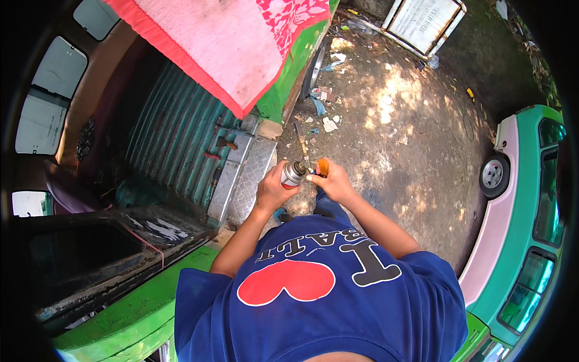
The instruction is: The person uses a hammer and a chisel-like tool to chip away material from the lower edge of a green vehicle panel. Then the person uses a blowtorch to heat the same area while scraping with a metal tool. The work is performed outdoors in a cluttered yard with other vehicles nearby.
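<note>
In the middle of the view my left hand (272,188) is wrapped round a silver gas canister (292,176) with a red lower part. A brass torch nozzle (301,142) with a dark tip extends away from me beside the canister top; how they join is not clear. Close on the right, my right hand (335,183) is closed, with its thumb toward the canister. A small orange object (324,166), its kind not clear, shows at those fingers. Both hands are held in front of my body, above the ground.
Left of my hands is a vehicle's open doorway with a metal tread-plate step (248,178), a ribbed green floor (175,130) and several tools (227,143). A pink towel (211,42) hangs above. Litter (329,123) lies ahead; a green-and-pink vehicle (512,175) stands right.
</note>
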A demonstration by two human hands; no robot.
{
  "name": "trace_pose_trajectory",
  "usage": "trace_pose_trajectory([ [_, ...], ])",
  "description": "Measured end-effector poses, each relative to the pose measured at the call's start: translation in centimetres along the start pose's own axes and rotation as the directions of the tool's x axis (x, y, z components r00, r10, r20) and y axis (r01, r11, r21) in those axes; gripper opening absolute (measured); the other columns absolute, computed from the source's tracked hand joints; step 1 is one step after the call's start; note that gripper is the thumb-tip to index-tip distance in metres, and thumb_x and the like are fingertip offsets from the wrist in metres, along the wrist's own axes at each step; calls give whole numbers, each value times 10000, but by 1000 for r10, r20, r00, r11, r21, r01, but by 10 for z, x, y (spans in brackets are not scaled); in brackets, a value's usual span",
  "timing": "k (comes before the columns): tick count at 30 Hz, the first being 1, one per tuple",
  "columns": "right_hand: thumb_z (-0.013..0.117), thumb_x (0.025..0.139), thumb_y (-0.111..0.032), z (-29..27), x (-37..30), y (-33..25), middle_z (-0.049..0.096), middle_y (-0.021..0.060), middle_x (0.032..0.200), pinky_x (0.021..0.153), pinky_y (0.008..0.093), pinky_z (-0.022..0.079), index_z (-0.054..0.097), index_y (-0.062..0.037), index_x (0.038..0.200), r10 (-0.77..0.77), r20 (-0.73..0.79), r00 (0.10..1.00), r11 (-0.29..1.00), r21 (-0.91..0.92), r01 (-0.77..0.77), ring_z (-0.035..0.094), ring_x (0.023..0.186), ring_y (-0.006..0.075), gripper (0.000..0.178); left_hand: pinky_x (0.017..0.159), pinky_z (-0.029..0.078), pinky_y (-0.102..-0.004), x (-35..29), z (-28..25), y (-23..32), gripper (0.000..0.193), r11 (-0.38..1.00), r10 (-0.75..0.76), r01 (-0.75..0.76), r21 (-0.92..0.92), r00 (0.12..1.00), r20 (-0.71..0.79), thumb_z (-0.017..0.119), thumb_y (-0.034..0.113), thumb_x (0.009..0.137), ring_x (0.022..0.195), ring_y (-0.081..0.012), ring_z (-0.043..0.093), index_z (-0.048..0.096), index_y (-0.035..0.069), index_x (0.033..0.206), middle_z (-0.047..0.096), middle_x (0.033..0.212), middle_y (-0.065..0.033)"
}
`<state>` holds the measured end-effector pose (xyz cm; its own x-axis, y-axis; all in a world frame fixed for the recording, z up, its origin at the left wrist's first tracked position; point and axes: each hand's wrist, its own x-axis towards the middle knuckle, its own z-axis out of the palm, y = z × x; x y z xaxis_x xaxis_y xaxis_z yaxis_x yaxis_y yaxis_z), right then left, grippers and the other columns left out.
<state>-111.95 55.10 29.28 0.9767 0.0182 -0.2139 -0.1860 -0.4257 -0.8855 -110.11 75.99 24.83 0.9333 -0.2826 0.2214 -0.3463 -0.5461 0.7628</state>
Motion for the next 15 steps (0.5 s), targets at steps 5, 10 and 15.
trace_pose_trajectory([
  [5, 780, 832, -193, 4, 4, 17, 584, 58, 746, 639, 321, 468, 527, -50, 895, 18, 19, 1000, 989, 146, -21, 537, 669, 152, 297, 777, 543, -446, 1, 0, 0, 697, 1000, 11, -11, -10, 1000, 1, 854, 205, 639, 952, -362, 667, 550, 70, 1252, 670, 1033, -151],
  [10, 775, 842, -189, 5, 6, 20, 580, 31, 755, 636, 315, 488, 529, -55, 904, 33, 57, 998, 964, 260, -46, 559, 664, 140, 287, 784, 545, -439, 0, 0, -1, 703, 1000, 12, -12, -9, 1000, -5, 857, 210, 638, 956, -361, 669, 550, 73, 1256, 671, 1044, -154],
  [15, 676, 893, -155, -9, 1, -12, 553, 18, 754, 588, 303, 470, 541, -49, 910, 107, 113, 988, 882, 447, -147, 547, 624, 138, 173, 828, 542, -429, -4, -3, -9, 717, 1000, -1, 1, -23, 1000, -8, 863, 231, 645, 1000, -356, 662, 546, 76, 1269, 666, 1091, -157],
])
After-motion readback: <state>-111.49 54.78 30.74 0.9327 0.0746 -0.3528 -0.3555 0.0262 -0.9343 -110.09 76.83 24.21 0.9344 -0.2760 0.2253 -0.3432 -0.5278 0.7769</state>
